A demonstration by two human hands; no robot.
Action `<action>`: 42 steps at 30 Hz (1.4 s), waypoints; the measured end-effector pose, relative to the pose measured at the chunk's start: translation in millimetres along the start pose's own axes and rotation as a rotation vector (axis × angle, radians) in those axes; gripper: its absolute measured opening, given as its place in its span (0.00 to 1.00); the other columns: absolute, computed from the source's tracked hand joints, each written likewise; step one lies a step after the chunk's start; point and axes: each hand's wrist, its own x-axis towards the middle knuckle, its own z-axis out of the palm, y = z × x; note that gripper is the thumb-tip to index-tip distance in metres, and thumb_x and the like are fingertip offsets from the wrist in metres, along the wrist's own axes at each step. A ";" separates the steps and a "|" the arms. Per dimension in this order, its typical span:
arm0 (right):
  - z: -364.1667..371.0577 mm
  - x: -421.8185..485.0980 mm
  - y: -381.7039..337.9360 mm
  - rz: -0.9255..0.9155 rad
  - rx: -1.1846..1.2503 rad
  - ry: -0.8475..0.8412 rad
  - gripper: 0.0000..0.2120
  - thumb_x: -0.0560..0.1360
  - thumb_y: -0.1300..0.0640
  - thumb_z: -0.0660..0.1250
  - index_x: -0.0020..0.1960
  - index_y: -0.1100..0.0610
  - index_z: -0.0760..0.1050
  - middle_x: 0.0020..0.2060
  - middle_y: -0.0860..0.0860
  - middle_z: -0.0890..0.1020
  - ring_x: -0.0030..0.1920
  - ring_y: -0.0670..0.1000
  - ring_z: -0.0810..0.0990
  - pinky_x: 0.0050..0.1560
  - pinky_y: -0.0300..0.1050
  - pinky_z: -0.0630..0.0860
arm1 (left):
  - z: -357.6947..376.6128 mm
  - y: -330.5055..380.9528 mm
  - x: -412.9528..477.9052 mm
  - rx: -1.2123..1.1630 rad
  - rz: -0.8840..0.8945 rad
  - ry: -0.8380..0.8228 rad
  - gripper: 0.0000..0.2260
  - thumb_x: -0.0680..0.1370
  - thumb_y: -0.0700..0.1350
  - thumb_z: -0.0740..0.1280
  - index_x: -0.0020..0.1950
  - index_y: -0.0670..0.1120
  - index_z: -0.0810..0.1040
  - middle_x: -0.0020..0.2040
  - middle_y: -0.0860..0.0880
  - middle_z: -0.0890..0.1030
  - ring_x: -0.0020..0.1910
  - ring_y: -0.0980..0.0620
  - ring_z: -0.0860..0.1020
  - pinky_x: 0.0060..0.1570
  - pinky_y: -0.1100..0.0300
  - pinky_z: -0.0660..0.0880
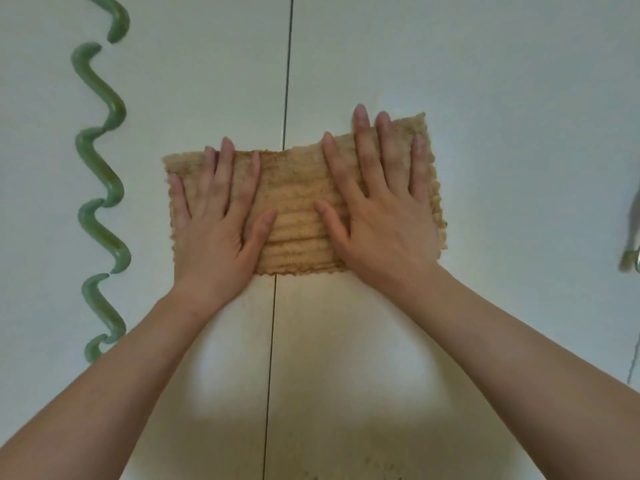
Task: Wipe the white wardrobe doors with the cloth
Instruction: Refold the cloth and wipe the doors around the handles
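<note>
A tan ribbed cloth [298, 216] lies spread flat against the white wardrobe doors [485, 98], across the dark vertical gap [285, 81] between the two doors. My left hand [216, 223] presses the cloth's left part with straight, spread fingers. My right hand [381, 209] presses its right part the same way, fingertips near the cloth's top edge. Both forearms reach up from the bottom of the view.
A green wavy strip [100, 178] runs down the left door. At the far right edge hangs a pale object [632, 247], partly cut off. Small dark specks mark the lower door surface [346, 469].
</note>
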 end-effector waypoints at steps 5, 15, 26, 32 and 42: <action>27.2 -106.4 -47.9 -0.165 0.065 -0.087 0.31 0.84 0.40 0.55 0.84 0.49 0.54 0.84 0.56 0.50 0.84 0.59 0.47 0.81 0.65 0.44 | 24.6 -4.4 -133.7 -0.028 -0.072 -0.054 0.30 0.85 0.58 0.49 0.84 0.49 0.48 0.84 0.44 0.44 0.83 0.42 0.45 0.78 0.33 0.40; 64.7 -328.5 -94.1 -0.445 0.050 -0.343 0.34 0.82 0.43 0.62 0.84 0.48 0.54 0.84 0.49 0.53 0.83 0.50 0.51 0.82 0.54 0.45 | 85.8 57.4 -421.7 -0.077 -0.263 -0.183 0.30 0.85 0.60 0.48 0.84 0.50 0.45 0.85 0.44 0.42 0.83 0.43 0.43 0.76 0.33 0.41; 53.0 -368.6 -1.5 -0.374 0.005 -0.239 0.37 0.78 0.45 0.64 0.84 0.48 0.55 0.83 0.47 0.55 0.83 0.48 0.53 0.81 0.50 0.48 | 89.7 131.3 -354.7 -0.149 -0.065 -0.126 0.28 0.84 0.58 0.52 0.84 0.54 0.51 0.85 0.48 0.47 0.84 0.48 0.48 0.78 0.35 0.43; 17.6 -260.4 96.8 -0.023 -0.050 -0.046 0.30 0.84 0.47 0.54 0.83 0.56 0.56 0.83 0.56 0.55 0.83 0.57 0.53 0.81 0.60 0.47 | 59.6 173.6 -172.0 -0.119 0.145 -0.120 0.29 0.83 0.55 0.59 0.83 0.52 0.57 0.83 0.44 0.52 0.83 0.47 0.51 0.78 0.35 0.43; 11.4 -300.5 152.7 0.078 -0.074 0.014 0.29 0.84 0.47 0.53 0.83 0.56 0.56 0.82 0.57 0.57 0.83 0.58 0.54 0.81 0.61 0.48 | 66.7 235.2 -148.9 -0.069 0.298 -0.151 0.29 0.84 0.55 0.56 0.84 0.48 0.55 0.84 0.43 0.51 0.84 0.45 0.49 0.78 0.33 0.43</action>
